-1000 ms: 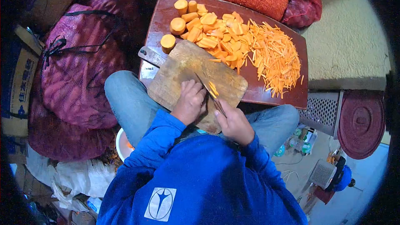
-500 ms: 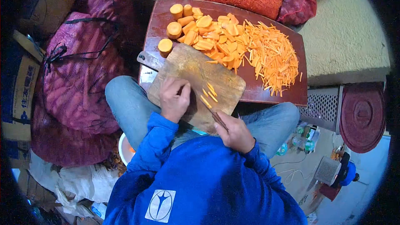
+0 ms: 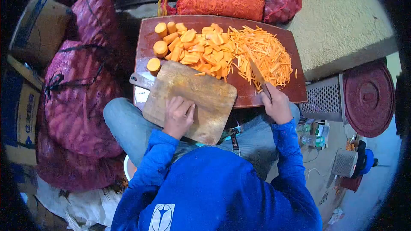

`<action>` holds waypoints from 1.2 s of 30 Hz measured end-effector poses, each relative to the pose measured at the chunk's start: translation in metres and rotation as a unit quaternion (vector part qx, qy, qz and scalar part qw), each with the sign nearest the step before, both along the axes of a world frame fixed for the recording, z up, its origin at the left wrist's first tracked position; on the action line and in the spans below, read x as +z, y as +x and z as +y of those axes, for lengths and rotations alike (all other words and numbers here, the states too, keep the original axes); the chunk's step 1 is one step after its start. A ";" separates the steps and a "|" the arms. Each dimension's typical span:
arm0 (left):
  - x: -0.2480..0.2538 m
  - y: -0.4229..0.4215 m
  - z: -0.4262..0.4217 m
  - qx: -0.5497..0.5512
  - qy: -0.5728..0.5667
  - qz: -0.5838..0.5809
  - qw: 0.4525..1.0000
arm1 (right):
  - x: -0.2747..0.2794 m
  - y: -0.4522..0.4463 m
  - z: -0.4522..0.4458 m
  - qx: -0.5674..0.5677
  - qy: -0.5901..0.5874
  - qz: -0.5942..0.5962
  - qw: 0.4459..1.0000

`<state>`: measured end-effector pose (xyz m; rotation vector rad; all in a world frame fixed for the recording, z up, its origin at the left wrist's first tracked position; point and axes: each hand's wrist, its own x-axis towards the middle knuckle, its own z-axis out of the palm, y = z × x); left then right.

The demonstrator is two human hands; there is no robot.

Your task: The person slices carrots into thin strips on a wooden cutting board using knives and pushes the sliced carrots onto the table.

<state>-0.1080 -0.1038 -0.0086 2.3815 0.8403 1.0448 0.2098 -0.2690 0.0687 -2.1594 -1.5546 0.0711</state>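
Note:
My right hand (image 3: 277,105) is closed around the handle of a knife (image 3: 258,75), whose blade lies over the near edge of a pile of carrot strips (image 3: 272,55). On the lower left of the wooden cutting board (image 3: 201,83) rests my left hand (image 3: 179,114), its fingers curled together; whether anything is under them is hidden. Sliced carrot pieces (image 3: 201,51) are heaped beyond the board. Several thick carrot chunks (image 3: 160,48) stand at the left of the dark red table (image 3: 147,28).
An orange-filled mesh bag (image 3: 220,1) lies behind the table. Large purple mesh sacks (image 3: 81,102) stand at the left. At the right are a grey perforated crate (image 3: 323,98), a round maroon lid (image 3: 369,96) and a pale ledge (image 3: 338,25).
My right hand and the knife have moved right, from the board to the strip pile. Cut strips have left the board's middle. My left hand stays on the board. The view has shifted.

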 end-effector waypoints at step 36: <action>-0.012 0.233 0.205 -0.067 0.154 0.352 0.921 | -0.006 -0.048 -0.018 0.057 0.043 -0.003 0.997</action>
